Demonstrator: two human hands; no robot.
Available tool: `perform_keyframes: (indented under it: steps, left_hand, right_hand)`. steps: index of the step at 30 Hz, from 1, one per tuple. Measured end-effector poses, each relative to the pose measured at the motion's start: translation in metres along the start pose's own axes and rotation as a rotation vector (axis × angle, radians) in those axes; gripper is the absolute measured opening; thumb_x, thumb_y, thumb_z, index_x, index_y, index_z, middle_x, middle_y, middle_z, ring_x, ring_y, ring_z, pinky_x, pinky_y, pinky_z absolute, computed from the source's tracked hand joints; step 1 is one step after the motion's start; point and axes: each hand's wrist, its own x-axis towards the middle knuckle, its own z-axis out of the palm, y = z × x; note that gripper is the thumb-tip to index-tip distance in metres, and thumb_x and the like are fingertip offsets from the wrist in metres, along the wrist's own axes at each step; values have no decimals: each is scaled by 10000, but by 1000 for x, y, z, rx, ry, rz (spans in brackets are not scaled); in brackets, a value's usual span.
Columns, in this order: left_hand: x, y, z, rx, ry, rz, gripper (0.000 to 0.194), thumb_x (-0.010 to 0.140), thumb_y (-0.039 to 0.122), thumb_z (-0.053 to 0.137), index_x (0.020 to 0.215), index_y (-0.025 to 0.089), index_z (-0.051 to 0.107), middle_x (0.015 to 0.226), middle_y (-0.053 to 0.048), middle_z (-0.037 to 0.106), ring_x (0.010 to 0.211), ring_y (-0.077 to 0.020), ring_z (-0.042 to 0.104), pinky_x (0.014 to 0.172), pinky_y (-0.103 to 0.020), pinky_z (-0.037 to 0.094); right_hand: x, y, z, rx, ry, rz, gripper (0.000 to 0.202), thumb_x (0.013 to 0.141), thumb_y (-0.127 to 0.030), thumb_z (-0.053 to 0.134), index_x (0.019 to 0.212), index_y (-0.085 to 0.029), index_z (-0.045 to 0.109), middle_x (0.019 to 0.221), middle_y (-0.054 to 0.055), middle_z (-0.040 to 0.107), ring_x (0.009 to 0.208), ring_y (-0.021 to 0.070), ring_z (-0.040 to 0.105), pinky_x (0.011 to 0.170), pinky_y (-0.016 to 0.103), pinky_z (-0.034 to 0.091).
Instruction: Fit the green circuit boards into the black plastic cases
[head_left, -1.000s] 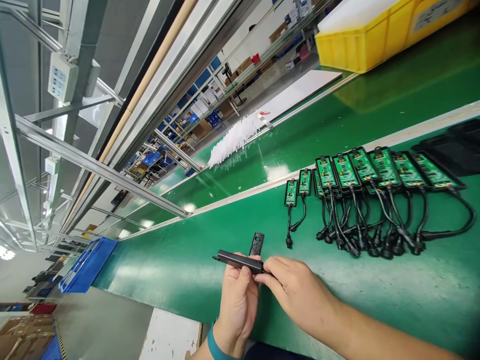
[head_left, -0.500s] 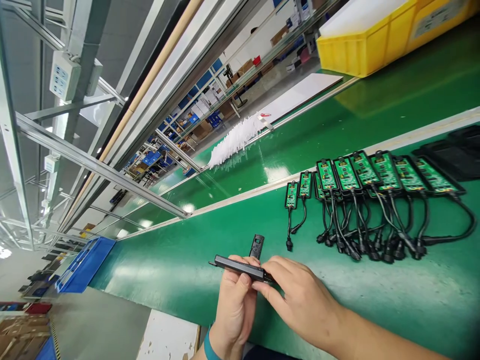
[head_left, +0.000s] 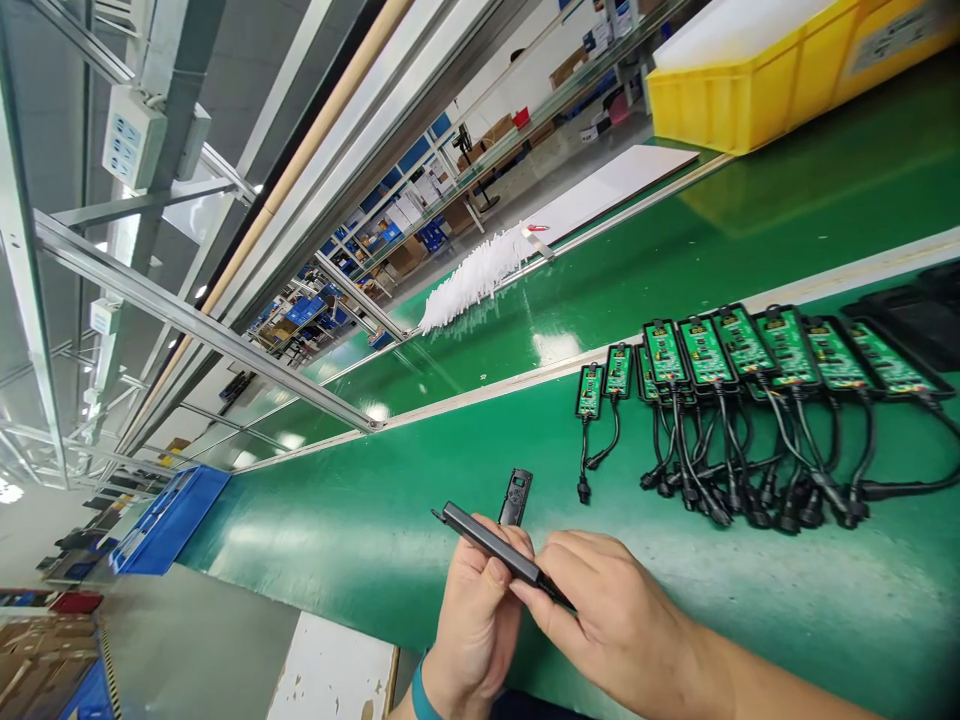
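Note:
My left hand (head_left: 480, 615) is closed around the middle of a slim black plastic case (head_left: 487, 540), seen on its edge and tilted, its far end up to the left. My right hand (head_left: 619, 600) pinches the near end of the case, where a short dark piece, apparently its cable, runs between the fingers. On the green bench just beyond lies a black plastic cover (head_left: 516, 496) with small cutouts. Off to the right, several open black cases with green circuit boards (head_left: 709, 355) lie in a row, their black cables (head_left: 750, 470) ending in round connectors.
A yellow bin (head_left: 720, 100) stands at the upper right on the far strip of the bench. White strips (head_left: 476, 275) hang over the far rail, by a white board (head_left: 615, 185). A blue tray (head_left: 169, 520) sits at the left end; dark covers (head_left: 915, 310) lie far right.
The black case has tilted so its near end points lower, and my right hand has moved slightly down and right with it. The view has shifted a little.

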Motion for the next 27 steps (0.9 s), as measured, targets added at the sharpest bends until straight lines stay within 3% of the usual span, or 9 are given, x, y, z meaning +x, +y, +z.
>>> perform_keyframes:
  steps: [5,14,20,24,27]
  left_hand:
    - [8,-3,-7,-139,49,-74,174,808,337,693,849,173,651,846,-42,592,833,-155,538,829,-286,434]
    - [14,-15,-21,-297,155,-215,165,782,295,732,901,181,717,929,-38,687,903,-139,617,898,-271,464]
    - [14,-18,-24,-277,70,-319,147,813,243,695,933,162,718,1005,-66,704,948,-189,634,958,-344,461]
    - [32,-17,-31,-288,-26,-375,176,882,255,603,1014,179,691,1066,-68,690,980,-208,633,940,-365,473]
    - [47,-10,-31,-275,-93,-378,222,876,276,613,1061,166,668,1037,-87,693,966,-203,634,877,-331,497]
  right_hand:
    - [0,4,5,67,27,76,145,917,-213,531,774,-196,517,713,9,556,669,146,514,636,283,376]
    - [0,10,6,42,-42,178,91,902,-224,546,816,-194,553,750,14,585,686,149,533,642,279,389]
    - [6,12,-3,-52,-150,190,176,866,-290,558,726,-202,500,688,-11,559,645,128,523,608,246,382]
    - [12,24,-12,-184,-152,196,245,839,-323,557,650,-205,455,648,-20,525,599,115,489,568,238,358]
    - [15,25,-21,-270,-141,159,227,847,-318,550,662,-195,503,653,-6,537,604,122,502,580,243,378]
